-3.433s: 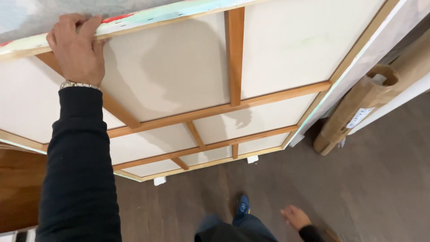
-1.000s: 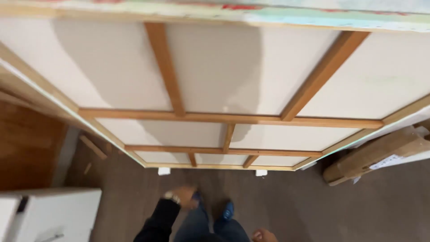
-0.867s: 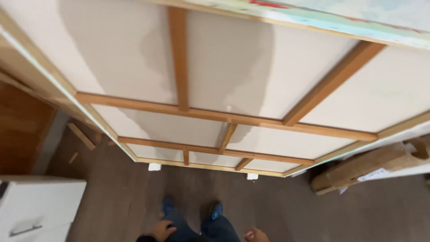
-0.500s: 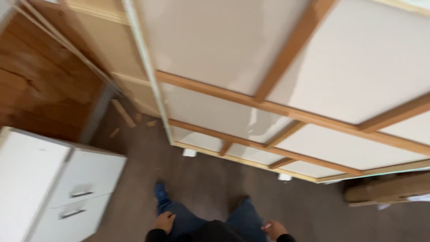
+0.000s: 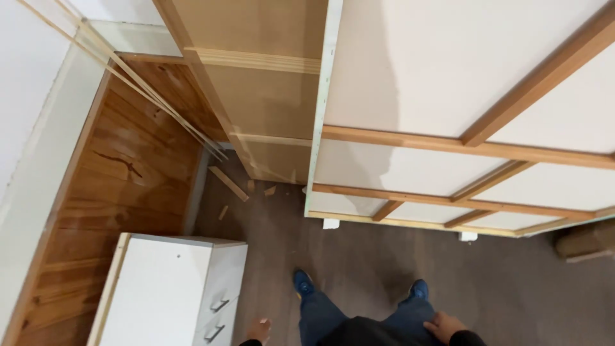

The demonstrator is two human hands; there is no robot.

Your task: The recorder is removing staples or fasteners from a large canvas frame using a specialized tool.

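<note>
A large stretched canvas (image 5: 448,83) leans away from me, its back showing pale cloth and wooden cross bars. Its lower edge rests on two small white blocks (image 5: 330,223). My left hand (image 5: 259,330) hangs low beside my left leg, empty, close to the white drawer cabinet (image 5: 173,288). My right hand (image 5: 444,327) lies against my right thigh with nothing in it. Both hands are far below the canvas and apart from it. My blue shoes (image 5: 303,283) stand on the dark floor.
A brown board (image 5: 269,96) leans behind the canvas's left edge. Thin wooden strips (image 5: 128,70) slant across a wood-panelled corner (image 5: 128,173). Wood scraps (image 5: 229,184) lie on the floor. A brown cardboard roll (image 5: 586,240) lies at the right.
My left hand has let go of the canvas's top edge and dropped to my side. The view has swung left, bringing the white cabinet and wooden corner into sight.
</note>
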